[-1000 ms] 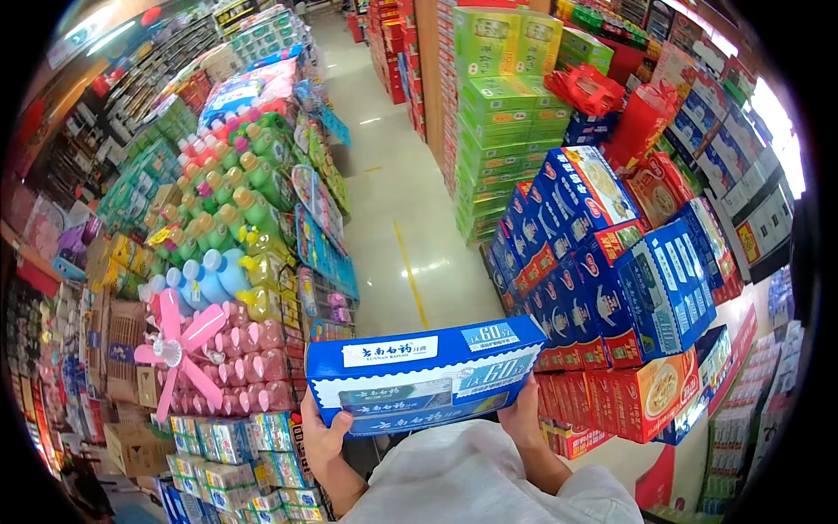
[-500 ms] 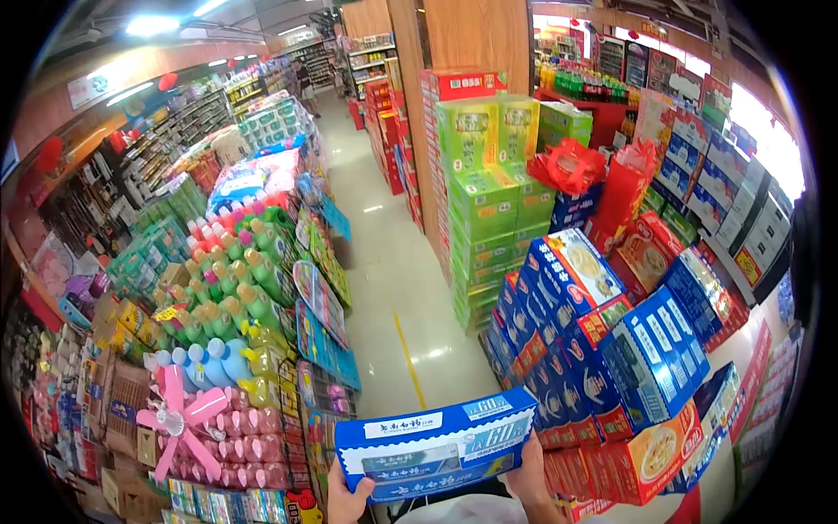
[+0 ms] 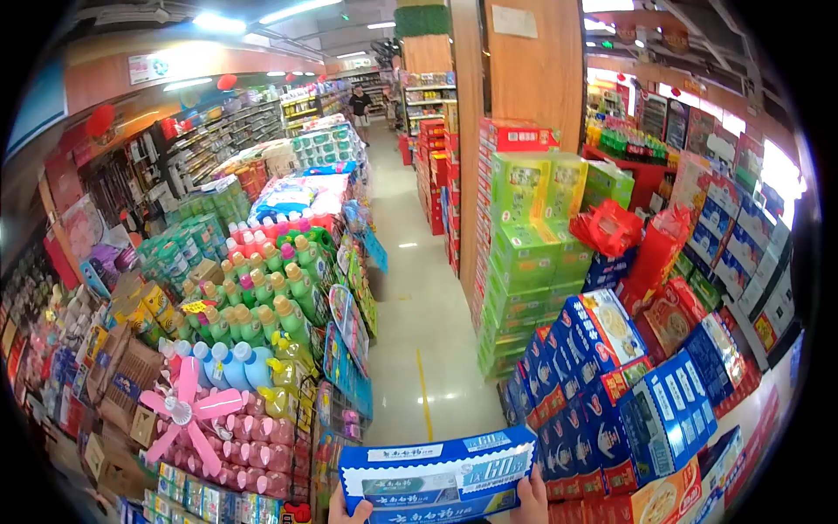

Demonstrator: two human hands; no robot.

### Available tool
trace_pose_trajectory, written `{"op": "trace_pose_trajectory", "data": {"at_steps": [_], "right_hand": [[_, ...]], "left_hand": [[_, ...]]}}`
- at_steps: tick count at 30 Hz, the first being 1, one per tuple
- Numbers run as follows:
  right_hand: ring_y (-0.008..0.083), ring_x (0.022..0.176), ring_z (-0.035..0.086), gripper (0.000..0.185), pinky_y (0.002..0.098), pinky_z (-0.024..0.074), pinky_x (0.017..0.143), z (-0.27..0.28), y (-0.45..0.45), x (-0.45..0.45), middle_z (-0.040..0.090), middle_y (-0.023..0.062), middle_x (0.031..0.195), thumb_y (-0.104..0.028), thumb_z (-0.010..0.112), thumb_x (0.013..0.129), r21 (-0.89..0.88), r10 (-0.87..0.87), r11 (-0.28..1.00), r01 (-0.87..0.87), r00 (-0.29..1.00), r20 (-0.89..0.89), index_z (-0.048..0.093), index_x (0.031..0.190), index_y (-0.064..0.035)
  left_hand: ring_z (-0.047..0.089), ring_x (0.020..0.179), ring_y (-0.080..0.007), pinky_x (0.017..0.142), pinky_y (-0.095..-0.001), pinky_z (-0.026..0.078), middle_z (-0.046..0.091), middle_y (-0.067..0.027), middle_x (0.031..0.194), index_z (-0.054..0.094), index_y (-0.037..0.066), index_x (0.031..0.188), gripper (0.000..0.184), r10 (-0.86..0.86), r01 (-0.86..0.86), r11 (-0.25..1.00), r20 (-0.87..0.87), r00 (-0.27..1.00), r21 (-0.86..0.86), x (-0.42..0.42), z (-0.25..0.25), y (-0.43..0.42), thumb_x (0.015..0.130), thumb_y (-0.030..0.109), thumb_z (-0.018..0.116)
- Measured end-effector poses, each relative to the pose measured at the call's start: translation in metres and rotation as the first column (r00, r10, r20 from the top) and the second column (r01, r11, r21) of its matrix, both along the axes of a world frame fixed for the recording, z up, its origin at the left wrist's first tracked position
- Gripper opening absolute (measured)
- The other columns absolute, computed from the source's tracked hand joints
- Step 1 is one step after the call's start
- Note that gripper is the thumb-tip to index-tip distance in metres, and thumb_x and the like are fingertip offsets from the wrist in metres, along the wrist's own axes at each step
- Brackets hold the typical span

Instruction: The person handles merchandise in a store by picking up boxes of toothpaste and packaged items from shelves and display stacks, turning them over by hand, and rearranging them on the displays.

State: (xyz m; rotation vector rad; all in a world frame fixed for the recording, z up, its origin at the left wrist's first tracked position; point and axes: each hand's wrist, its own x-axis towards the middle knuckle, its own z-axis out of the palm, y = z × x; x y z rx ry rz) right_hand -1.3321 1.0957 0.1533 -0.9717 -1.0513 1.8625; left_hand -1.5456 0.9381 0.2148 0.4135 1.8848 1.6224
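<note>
A blue and white toothpaste gift box (image 3: 436, 476) is held level at the bottom middle of the view, its printed front face toward me. My left hand (image 3: 348, 506) grips the box's left end, with the thumb on the front face. At the opposite end, my right hand (image 3: 530, 501) is closed around the right edge. The lower parts of both hands are cut off by the frame. Just right of the box, a similar blue carton (image 3: 668, 415) rests on stacked blue and red cartons (image 3: 559, 410).
The aisle floor (image 3: 406, 341) with a yellow line runs ahead. Bottles (image 3: 262, 288) and a pink fan-shaped display (image 3: 194, 410) stand left. Green boxes (image 3: 532, 253) are stacked beside a wooden pillar (image 3: 534, 87). A person (image 3: 360, 106) stands far down the aisle.
My view has tilted up and turned slightly left, so the shelves sit lower and further right. The toothpaste gift box, still in both hands, appears lower in the frame.
</note>
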Motion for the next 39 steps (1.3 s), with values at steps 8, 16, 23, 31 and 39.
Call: {"op": "trace_pose_trajectory", "data": {"at_steps": [8,16,23,31,39], "right_hand": [[0.0206,0.128,0.034,0.053,0.0305,0.0255,0.107,0.009,-0.002,-0.011,0.037,0.0123,0.141,-0.016,0.048,0.096,0.046,0.038,0.998,-0.042,0.996,0.086,0.029,0.139,0.0064],[0.0195,0.127,0.037,0.052,0.0293,0.0274,0.106,0.016,0.002,-0.016,0.040,0.0112,0.139,-0.012,0.050,0.093,0.035,0.080,0.996,-0.084,0.993,0.088,0.031,0.139,0.0044],[0.0182,0.124,0.040,0.051,0.0282,0.0315,0.102,0.033,0.001,-0.022,0.042,0.0104,0.137,-0.011,0.050,0.094,0.015,0.087,0.996,-0.088,0.996,0.002,0.032,0.140,0.0027],[0.0172,0.123,0.040,0.054,0.0284,0.0315,0.102,0.030,-0.001,-0.017,0.042,0.0095,0.136,-0.010,0.050,0.093,0.039,0.085,0.995,-0.087,0.995,0.051,0.030,0.141,0.0016],[0.0159,0.117,0.042,0.048,0.0284,0.0326,0.100,0.026,0.020,0.010,0.048,0.0088,0.127,-0.009,0.050,0.091,0.008,0.070,0.997,-0.070,0.996,0.050,0.037,0.137,-0.0014]], "left_hand": [[0.043,0.120,-0.0221,0.102,-0.0322,0.032,0.046,-0.0123,0.133,0.039,0.006,0.138,0.053,0.100,-0.102,0.994,0.041,0.994,0.034,-0.004,-0.014,-0.013,0.090,0.021,0.057],[0.032,0.131,-0.0269,0.109,-0.0336,0.023,0.035,-0.0175,0.142,0.029,0.000,0.141,0.068,0.000,-0.005,0.999,-0.098,0.995,-0.048,-0.018,-0.097,-0.028,0.091,0.037,0.056],[0.030,0.134,-0.0276,0.109,-0.0337,0.023,0.034,-0.0212,0.143,0.028,-0.004,0.141,0.072,0.041,-0.050,0.997,-0.154,0.987,-0.056,-0.033,-0.100,-0.022,0.091,0.039,0.056],[0.027,0.135,-0.0276,0.111,-0.0344,0.019,0.032,-0.0206,0.144,0.027,-0.003,0.141,0.073,-0.072,0.071,0.997,-0.174,0.982,-0.009,-0.034,-0.094,-0.014,0.090,0.041,0.056],[0.038,0.121,-0.0197,0.103,-0.0312,0.027,0.045,-0.0105,0.132,0.038,0.003,0.136,0.058,-0.138,0.130,0.984,0.057,0.989,0.125,-0.011,-0.043,0.028,0.090,0.033,0.058]]}}
